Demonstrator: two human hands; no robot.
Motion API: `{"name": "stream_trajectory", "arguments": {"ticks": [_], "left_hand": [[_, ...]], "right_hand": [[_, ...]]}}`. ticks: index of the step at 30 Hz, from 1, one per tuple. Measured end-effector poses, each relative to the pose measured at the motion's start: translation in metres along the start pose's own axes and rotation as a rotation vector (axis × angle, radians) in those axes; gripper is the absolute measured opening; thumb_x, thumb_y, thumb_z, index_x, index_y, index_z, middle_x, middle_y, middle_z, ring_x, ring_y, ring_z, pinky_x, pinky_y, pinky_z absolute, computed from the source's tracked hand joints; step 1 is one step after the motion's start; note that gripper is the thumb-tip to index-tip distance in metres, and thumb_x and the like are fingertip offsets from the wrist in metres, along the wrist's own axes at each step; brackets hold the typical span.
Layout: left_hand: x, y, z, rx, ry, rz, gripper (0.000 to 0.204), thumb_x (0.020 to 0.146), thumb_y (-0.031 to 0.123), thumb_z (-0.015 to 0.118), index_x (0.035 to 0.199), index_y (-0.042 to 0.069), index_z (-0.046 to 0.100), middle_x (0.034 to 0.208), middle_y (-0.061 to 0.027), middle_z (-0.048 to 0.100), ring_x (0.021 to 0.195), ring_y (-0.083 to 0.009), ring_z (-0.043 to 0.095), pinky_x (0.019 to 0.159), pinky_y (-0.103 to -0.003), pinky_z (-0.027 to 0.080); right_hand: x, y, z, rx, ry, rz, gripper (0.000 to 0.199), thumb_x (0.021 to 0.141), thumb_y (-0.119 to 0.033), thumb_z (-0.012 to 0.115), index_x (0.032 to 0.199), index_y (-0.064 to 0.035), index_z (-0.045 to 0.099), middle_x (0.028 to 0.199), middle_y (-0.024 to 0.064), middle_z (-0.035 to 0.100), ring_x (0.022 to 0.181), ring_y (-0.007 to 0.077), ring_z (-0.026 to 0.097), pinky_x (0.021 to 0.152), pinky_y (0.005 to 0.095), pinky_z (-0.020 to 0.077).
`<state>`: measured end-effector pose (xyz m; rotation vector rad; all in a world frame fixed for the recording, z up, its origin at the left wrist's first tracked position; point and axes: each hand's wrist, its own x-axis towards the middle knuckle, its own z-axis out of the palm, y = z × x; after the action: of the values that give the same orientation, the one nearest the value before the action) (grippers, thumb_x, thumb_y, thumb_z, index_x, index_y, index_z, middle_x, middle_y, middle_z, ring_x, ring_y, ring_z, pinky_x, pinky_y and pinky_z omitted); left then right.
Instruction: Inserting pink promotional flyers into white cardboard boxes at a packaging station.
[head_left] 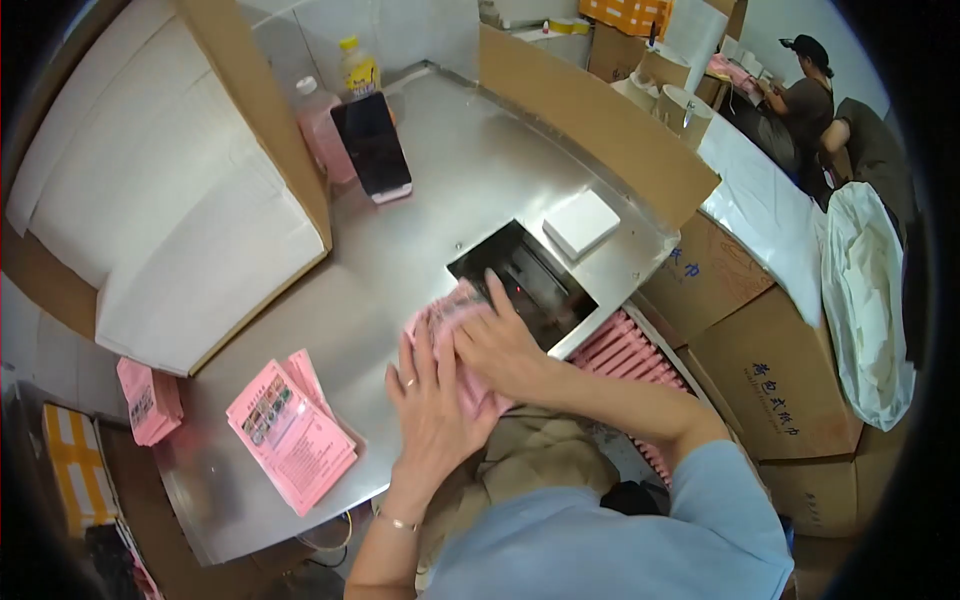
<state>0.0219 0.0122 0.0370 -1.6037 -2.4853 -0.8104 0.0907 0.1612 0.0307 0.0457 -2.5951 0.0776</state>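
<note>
At the table's near edge, a soft pink plastic packet (462, 300) with dark print lies under both of my hands. My left hand (436, 410) holds its left side, fingers stretched along the top. From the right my right hand (505, 350) grips the same packet, its index finger reaching toward a dark rectangular opening (540, 290) in the metal table. Much of the packet is covered by my fingers. To the left rests a stack of flat pink printed packets (290, 430), with another pink bundle (150, 400) further left.
A large open carton with white sheets (200, 220) stands on the metal table (420, 220) at the left. Behind are a phone (372, 148) and two bottles. A white box (582, 224) sits beyond the opening. Pink packets (630, 360) fill a container at right. A person (805, 95) sits far right.
</note>
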Motion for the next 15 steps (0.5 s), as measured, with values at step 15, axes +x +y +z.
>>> {"name": "stream_trajectory", "arguments": {"ticks": [15], "left_hand": [[-0.003, 0.003, -0.014, 0.269, 0.049, -0.045, 0.071, 0.075, 0.061, 0.073, 0.12, 0.008, 0.063, 0.125, -0.02, 0.054, 0.109, -0.0371, 0.047, 0.082, -0.047, 0.036]], "right_hand": [[-0.043, 0.137, -0.019, -0.412, 0.207, 0.481, 0.011, 0.086, -0.016, 0.067, 0.09, -0.0066, 0.071, 0.09, 0.0074, 0.059, 0.092, 0.0272, 0.056, 0.08, 0.0426, 0.0426]]}}
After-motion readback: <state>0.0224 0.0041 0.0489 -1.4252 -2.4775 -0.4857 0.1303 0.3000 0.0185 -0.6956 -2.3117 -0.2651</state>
